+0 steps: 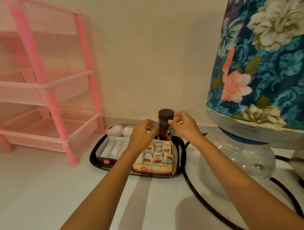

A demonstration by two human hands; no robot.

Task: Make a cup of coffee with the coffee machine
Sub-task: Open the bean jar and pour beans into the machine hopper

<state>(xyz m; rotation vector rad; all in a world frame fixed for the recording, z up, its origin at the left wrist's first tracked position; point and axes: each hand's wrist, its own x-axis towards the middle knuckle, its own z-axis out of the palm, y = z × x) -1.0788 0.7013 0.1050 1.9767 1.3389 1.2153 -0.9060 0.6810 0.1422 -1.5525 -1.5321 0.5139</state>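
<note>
Both hands are empty, fingers loosely curled and apart: left hand [143, 132] and right hand [184, 124] flank the coffee jar [166, 125] at frame centre. It stands upright at the back of the black tray [179, 159]. Likely rigid, smooth, breakable; grasp the body below the dark lid [166, 112]

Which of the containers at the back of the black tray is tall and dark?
The dark brown coffee jar, standing between both hands. The two round tubs to its left are short with white lids.
</note>
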